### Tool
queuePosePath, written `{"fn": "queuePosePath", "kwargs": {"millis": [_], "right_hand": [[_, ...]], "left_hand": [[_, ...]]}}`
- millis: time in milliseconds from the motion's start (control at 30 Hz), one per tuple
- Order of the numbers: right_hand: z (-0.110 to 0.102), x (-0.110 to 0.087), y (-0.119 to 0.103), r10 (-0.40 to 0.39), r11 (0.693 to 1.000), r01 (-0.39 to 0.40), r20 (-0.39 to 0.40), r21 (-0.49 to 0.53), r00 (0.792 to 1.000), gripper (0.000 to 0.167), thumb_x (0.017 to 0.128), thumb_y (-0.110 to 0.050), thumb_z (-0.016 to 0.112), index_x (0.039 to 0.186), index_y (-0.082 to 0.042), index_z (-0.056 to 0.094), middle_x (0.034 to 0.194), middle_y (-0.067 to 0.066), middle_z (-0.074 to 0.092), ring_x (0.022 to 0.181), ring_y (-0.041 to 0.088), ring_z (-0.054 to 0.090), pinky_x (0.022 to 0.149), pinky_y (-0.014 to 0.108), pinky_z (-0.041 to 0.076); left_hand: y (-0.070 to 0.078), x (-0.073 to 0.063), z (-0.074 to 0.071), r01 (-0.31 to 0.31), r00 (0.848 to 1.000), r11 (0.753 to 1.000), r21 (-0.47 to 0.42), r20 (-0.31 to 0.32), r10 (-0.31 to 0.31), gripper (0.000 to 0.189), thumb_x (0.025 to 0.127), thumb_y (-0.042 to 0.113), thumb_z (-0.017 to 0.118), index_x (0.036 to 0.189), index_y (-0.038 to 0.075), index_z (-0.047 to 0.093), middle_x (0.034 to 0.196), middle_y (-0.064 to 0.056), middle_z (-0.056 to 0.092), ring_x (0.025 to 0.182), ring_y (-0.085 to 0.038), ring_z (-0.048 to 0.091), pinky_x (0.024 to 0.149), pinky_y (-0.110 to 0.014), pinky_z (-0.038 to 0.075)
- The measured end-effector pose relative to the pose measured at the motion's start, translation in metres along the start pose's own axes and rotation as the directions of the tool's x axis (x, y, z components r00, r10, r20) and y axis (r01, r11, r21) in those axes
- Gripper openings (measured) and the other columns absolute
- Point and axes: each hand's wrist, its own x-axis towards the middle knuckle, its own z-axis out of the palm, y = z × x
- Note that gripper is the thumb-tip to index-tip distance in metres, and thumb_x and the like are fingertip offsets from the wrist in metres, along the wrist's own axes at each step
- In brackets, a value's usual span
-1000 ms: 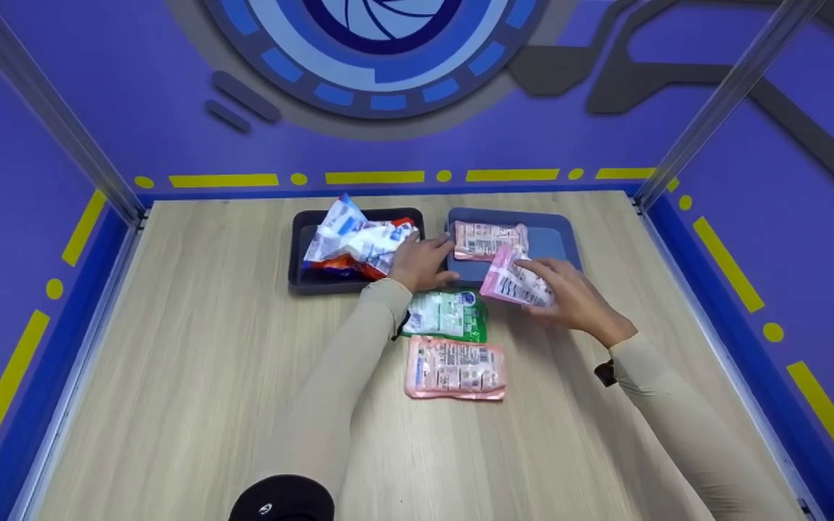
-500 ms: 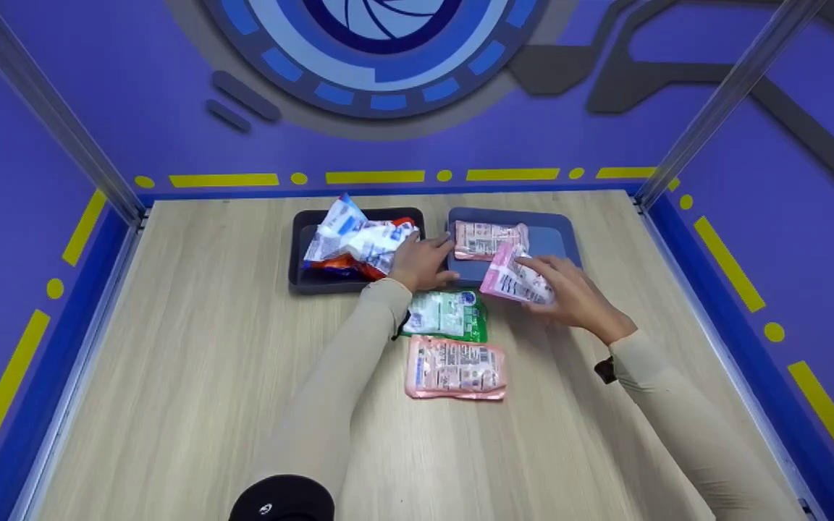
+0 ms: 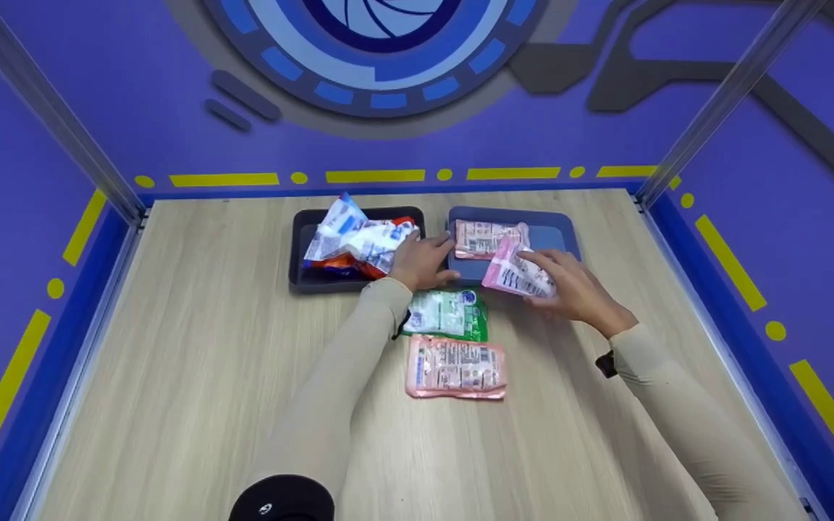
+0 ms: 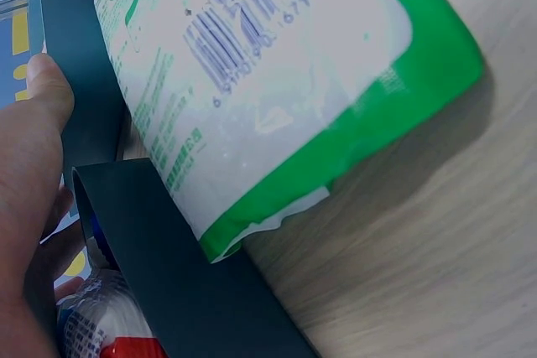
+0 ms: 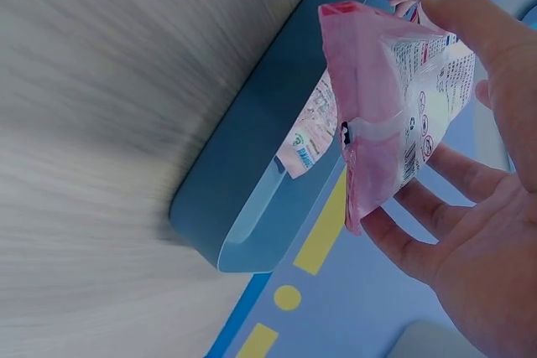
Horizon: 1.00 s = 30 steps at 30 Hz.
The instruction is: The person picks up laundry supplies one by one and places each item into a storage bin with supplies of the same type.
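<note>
Currently the right hand (image 3: 578, 291) has a pink-and-white glossy plastic pouch (image 3: 515, 275), thumb on one face & fingers on the opp. one. It's held tilted over the front edge of a blue-grey shallow rectangular plastic tray (image 3: 549, 236), near the tabletop's (image 3: 192, 325) back edge; exact ht. above the rim: can't tell.

The left hand (image 3: 423, 264) rests w/ fingers & thumb apart at the facing side edges of that tray & a black shallow rectangular plastic tray (image 3: 330, 287); no pack gripped there, afaict.

Handling, my guess: pouch is light, soft & slick, contents prob. shift a bit, not v. fragile. Best hold = across the fat middle, thumb vs. fingers, as now; the flat sealed end looks floppy, so a pinch there would prob. let it swing.

Inside the blue-grey tray, back left corner: a salmon-pink printed flat pouch (image 3: 478, 239). Black tray has a blue-and-white crinkly plastic bag (image 3: 341, 235) atop orange-red wrapping (image 3: 344, 263). In front of the trays, mid-tabletop: a green-and-white plastic pouch (image 3: 446, 312), then, nearer the front edge, a peach-pink rectangular plastic pouch (image 3: 457, 367), lying flat.
</note>
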Motion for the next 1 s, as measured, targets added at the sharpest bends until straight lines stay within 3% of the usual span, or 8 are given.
{"fn": "queuePosePath", "kwargs": {"millis": [333, 733, 1000], "right_hand": [[0.002, 0.003, 0.006, -0.025, 1.0, 0.025, -0.024, -0.018, 0.999, 0.081, 0.083, -0.029, 0.087, 0.153, -0.02, 0.049, 0.144, 0.024, 0.051, 0.13, 0.046, 0.048, 0.107, 0.069, 0.038], [0.0, 0.007, 0.007, 0.065, 0.998, -0.065, 0.006, -0.008, 0.998, 0.082, 0.084, -0.027, 0.086, 0.156, -0.026, 0.045, 0.15, 0.019, 0.047, 0.136, 0.044, 0.043, 0.11, 0.068, 0.038], [-0.002, 0.012, 0.01, 0.06, 0.998, -0.06, 0.006, -0.004, 0.998, 0.082, 0.085, -0.027, 0.085, 0.156, -0.025, 0.045, 0.15, 0.019, 0.047, 0.134, 0.044, 0.044, 0.11, 0.068, 0.037]], "left_hand": [[0.0, -0.001, 0.0, -0.008, 1.0, 1.0, 0.006, -0.011, 0.008, 0.079, 0.098, 0.069, 0.049, 0.16, 0.021, 0.038, 0.166, 0.001, 0.034, 0.144, -0.02, 0.045, 0.126, -0.049, 0.021], [0.0, -0.001, -0.001, -0.008, 1.0, 1.0, -0.003, -0.009, 0.008, 0.079, 0.098, 0.07, 0.048, 0.161, 0.022, 0.037, 0.166, 0.001, 0.033, 0.146, -0.02, 0.043, 0.126, -0.048, 0.02], [-0.001, -0.003, -0.002, -0.015, 1.0, 1.0, -0.01, -0.011, 0.015, 0.08, 0.098, 0.07, 0.047, 0.161, 0.022, 0.036, 0.166, 0.0, 0.033, 0.146, -0.02, 0.043, 0.126, -0.049, 0.02]]}}
